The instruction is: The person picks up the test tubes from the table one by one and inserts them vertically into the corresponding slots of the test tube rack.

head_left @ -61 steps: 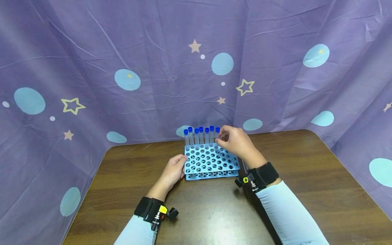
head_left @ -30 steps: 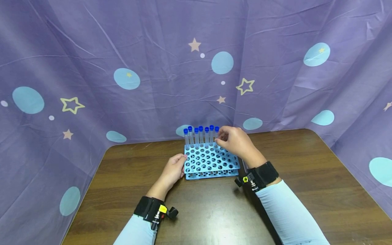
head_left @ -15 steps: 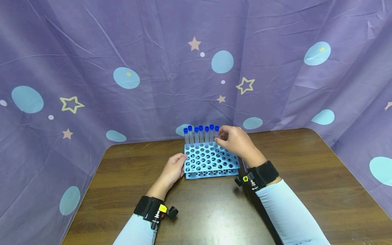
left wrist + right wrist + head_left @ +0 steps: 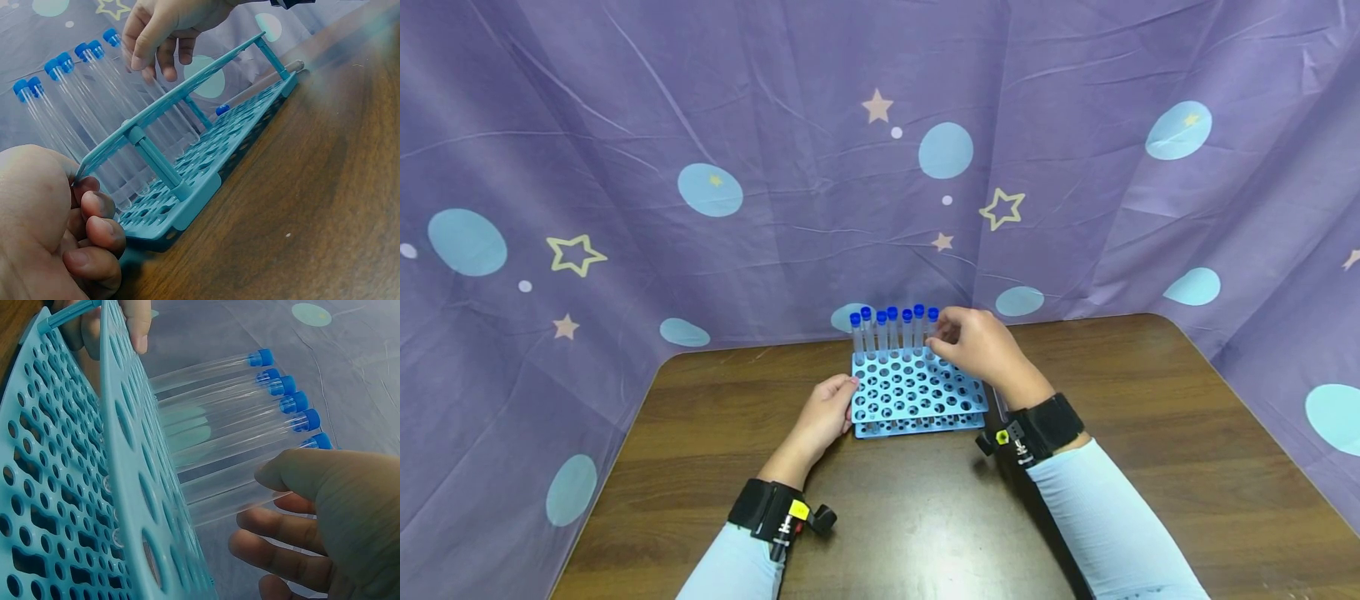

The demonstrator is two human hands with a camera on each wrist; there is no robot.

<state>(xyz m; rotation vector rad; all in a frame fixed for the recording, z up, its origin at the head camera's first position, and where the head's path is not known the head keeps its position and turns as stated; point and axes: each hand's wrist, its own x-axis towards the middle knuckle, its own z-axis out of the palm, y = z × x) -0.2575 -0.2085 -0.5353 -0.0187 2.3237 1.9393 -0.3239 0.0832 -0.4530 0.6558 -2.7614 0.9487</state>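
Note:
A light-blue test tube rack (image 4: 917, 396) stands on the table, with several clear test tubes (image 4: 231, 437) with blue caps upright along its far row. At the rack's left end my left hand (image 4: 826, 412) grips the edge, its fingers (image 4: 103, 231) curled beneath the top plate. My right hand (image 4: 977, 342) is above the rack's far right part and pinches the rightmost tube (image 4: 932, 327) below its cap. In the right wrist view, the thumb (image 4: 281, 472) hides part of that tube.
Another blue-capped tube (image 4: 256, 84) lies on the wooden table (image 4: 925, 517) beside the rack's right end. Behind the table's far edge hangs a purple curtain (image 4: 820, 233). Each wrist wears a black strap (image 4: 1047, 429) with a small camera.
Both hands and the rack stay nearly in place. The rightmost tube's cap tips slightly left and then back, between the right hand's fingers.

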